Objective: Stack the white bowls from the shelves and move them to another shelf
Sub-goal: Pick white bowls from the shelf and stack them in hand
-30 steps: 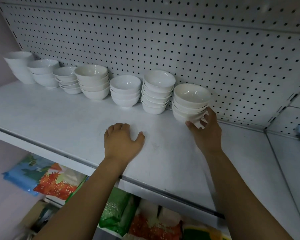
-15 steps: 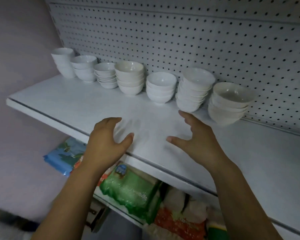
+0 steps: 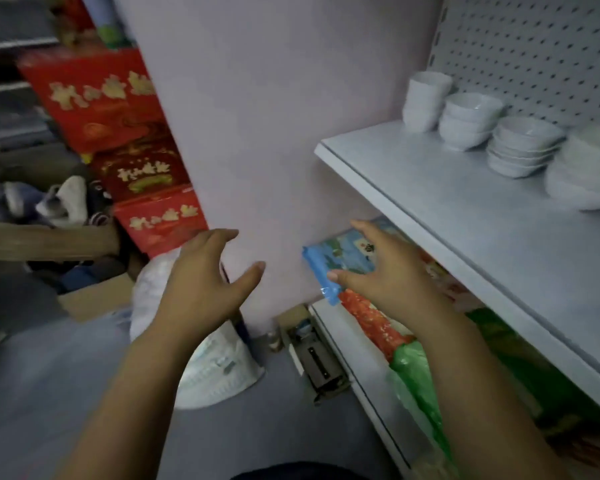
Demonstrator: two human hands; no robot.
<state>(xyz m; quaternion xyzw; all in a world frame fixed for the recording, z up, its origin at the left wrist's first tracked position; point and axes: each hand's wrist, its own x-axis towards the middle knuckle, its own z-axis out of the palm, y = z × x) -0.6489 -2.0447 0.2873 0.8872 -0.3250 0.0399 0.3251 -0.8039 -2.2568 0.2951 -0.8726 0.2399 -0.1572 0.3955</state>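
Several stacks of white bowls stand along the back of the white shelf (image 3: 447,209) at the right: one stack of bowls (image 3: 425,100) in the corner, a second stack (image 3: 468,121), a third low stack (image 3: 523,147) and a bigger stack (image 3: 589,174) at the frame's edge. My left hand (image 3: 205,282) and my right hand (image 3: 385,275) hang in the air below and left of the shelf's front edge. Both have spread, relaxed fingers and hold nothing. Neither touches a bowl.
A pale wall panel (image 3: 274,116) rises beside the shelf. The lower shelf carries a blue packet (image 3: 340,258) and red and green packets (image 3: 420,379). Red boxes (image 3: 118,133) are stacked at the left, and a white sack (image 3: 208,362) lies on the floor.
The view has swung left and down, away from the bowl row. My right hand let go of the rightmost bowl stack, and both hands have come off the shelf into the air.
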